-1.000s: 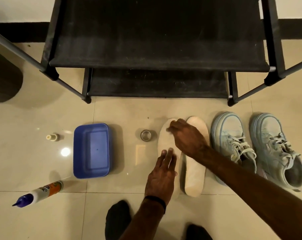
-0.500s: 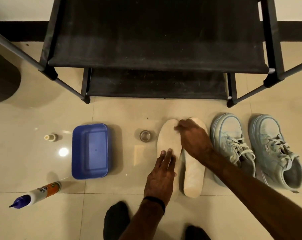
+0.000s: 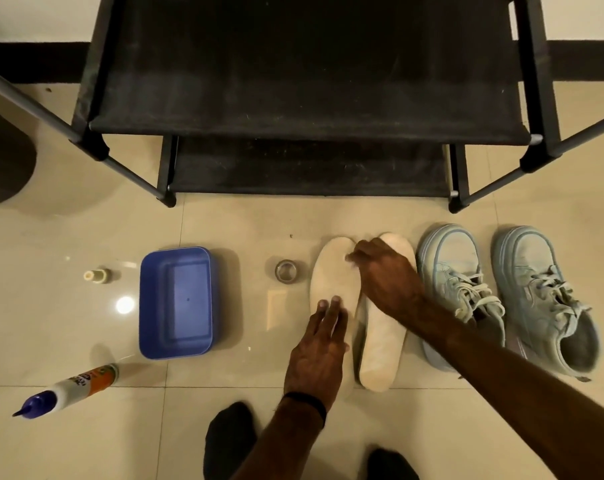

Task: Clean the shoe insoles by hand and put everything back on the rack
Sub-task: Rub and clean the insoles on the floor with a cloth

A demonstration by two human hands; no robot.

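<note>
Two pale insoles lie side by side on the tiled floor before the black rack (image 3: 293, 135). My left hand (image 3: 319, 355) presses flat on the heel half of the left insole (image 3: 331, 271). My right hand (image 3: 385, 275) reaches across the right insole (image 3: 380, 348), its fingers curled, with the fingertips on the left insole's toe. Nothing shows inside that hand. Two light blue sneakers (image 3: 456, 282) (image 3: 543, 299) stand to the right of the insoles, toes toward the rack.
A blue plastic tub (image 3: 175, 252) sits left of the insoles, with a small round tin (image 3: 286, 270) between them. Further left are a small bottle (image 3: 96, 274) and a lying squeeze bottle with a blue cap (image 3: 71, 388). My black-socked feet (image 3: 229, 441) are at the bottom.
My right hand's fingertips slid a little to the right across the toe of the left insole. My left hand stayed pressed on the heel part.
</note>
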